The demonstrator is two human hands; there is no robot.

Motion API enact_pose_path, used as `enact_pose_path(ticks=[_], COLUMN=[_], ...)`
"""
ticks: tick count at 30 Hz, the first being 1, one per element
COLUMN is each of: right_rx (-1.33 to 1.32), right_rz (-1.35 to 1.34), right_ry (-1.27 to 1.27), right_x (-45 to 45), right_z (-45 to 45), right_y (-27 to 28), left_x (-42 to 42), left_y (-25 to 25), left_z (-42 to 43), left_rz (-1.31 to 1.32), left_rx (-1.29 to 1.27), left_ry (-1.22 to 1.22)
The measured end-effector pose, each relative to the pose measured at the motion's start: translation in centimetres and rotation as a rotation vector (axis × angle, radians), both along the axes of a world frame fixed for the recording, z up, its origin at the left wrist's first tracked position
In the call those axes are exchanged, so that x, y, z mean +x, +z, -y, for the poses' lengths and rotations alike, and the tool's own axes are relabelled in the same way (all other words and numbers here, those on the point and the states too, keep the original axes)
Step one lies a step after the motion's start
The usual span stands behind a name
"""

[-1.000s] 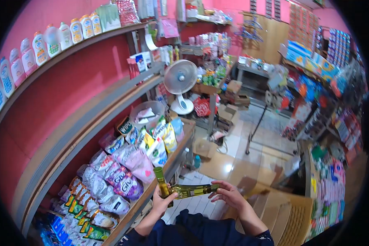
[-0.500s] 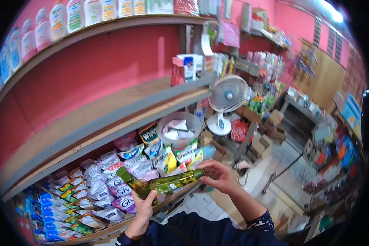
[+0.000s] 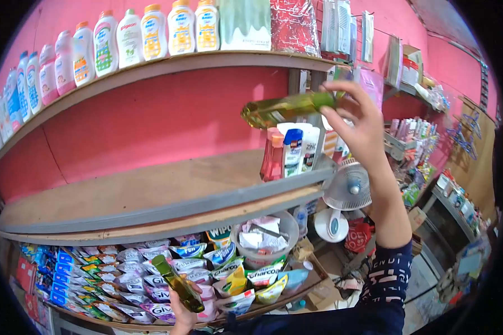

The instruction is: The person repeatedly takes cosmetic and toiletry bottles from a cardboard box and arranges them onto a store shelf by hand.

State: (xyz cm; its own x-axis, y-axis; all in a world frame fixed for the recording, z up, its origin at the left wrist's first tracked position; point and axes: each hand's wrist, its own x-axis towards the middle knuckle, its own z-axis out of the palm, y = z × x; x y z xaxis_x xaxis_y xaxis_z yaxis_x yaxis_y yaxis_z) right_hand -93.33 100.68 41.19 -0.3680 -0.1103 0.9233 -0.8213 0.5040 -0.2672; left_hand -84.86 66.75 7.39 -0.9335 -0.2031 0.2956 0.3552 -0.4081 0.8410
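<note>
My right hand is raised in front of the shelves, its fingers closed round the capped end of a translucent green bottle. The bottle lies almost level, its base pointing left, slightly blurred. Low in the view, my left hand grips a second green bottle, tilted with its green cap up and to the left. Below and right of the raised bottle, red bottles and a white bottle with a blue cap stand at the right end of the middle shelf.
Baby-product bottles line the upper shelf. Below are several rows of pouches and a clear tub holding papers. A fan stands right of the shelves, near cardboard boxes.
My right hand has lifted one green bottle up and away from the other, to above the middle shelf. My left hand keeps its bottle low. The view has tilted up toward the shelves.
</note>
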Motion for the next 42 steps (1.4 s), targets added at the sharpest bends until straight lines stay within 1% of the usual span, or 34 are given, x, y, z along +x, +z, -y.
enact_pose_path(ticks=[2,4,6,8,9,11,12,15,16,18,25,28,32,34,42], right_rx=[0.046,0.172,0.313,0.376,0.421,0.521,0.576,0.725,0.751,0.796,0.932,0.921,0.930,0.954,0.931], right_rz=[-0.003,0.006,0.130,0.172,0.193,0.195,0.254,0.401,0.398,0.390,0.537,0.606,0.617,0.614,0.775], right_ry=[0.081,0.066,-0.083,0.003,0.028,0.078,0.076,0.101,0.128,0.178,0.207,0.245,0.230,0.240,0.259], right_x=[-5.4,-10.2,-13.9,-17.6,-19.4,-21.7,-22.4,-24.5,-25.2,-26.0,-26.8,-27.4,-27.1,-26.7,-27.1], right_z=[-1.6,-2.5,-2.7,-2.9,-3.0,-3.0,-2.9,-2.4,-2.4,-2.2,-2.0,-2.3,-2.4,-2.5,-2.9], right_y=[1.9,2.8,3.2,2.8,2.5,1.8,1.5,0.9,0.6,0.1,-0.2,-0.5,-0.5,-0.2,0.0], left_x=[-0.6,-0.6,-0.8,-0.6,-0.5,-0.4,-0.3,-0.1,0.1,0.2,0.1,-0.1,-0.6,-0.7,-1.0], left_y=[0.7,1.6,1.5,0.5,-0.1,-1.2,-1.8,-2.3,-2.0,-1.9,-1.3,-1.2,-1.3,-1.5,-1.4], left_z=[-1.9,-4.2,-6.1,-7.3,-8.0,-9.3,-9.8,-11.2,-11.7,-12.3,-13.0,-13.3,-13.3,-13.2,-13.1], left_rz=[-0.004,0.007,0.022,0.035,0.081,0.150,0.186,0.144,0.125,0.153,0.177,0.183,0.168,0.177,0.169], left_rx=[-0.003,-0.035,-0.049,-0.058,0.003,0.115,0.177,0.093,0.076,0.107,0.091,0.115,0.121,0.103,0.050], left_ry=[0.030,0.101,0.160,0.198,0.232,0.263,0.279,0.354,0.375,0.410,0.427,0.433,0.410,0.421,0.403])
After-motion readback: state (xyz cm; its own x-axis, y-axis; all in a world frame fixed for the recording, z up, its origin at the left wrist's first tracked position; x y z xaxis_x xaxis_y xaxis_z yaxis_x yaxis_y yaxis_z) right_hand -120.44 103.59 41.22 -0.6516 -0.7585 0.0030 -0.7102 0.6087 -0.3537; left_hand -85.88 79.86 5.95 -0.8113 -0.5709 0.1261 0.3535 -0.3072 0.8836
